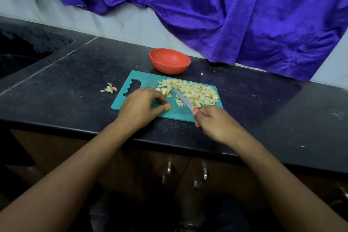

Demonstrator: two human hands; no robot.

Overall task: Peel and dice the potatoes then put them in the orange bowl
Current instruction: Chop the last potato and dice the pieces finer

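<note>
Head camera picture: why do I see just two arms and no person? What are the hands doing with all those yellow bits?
The camera sits on the person's head and looks down, so you see only their own arms. The left hand pinches a small piece of potato on the teal cutting board. The right hand grips a knife with an orange handle, its blade over the board. The yellow bits are a pile of diced potato. Behind the board stands the orange bowl, where they should go. A few peels lie on the black counter, left of the board.
</note>
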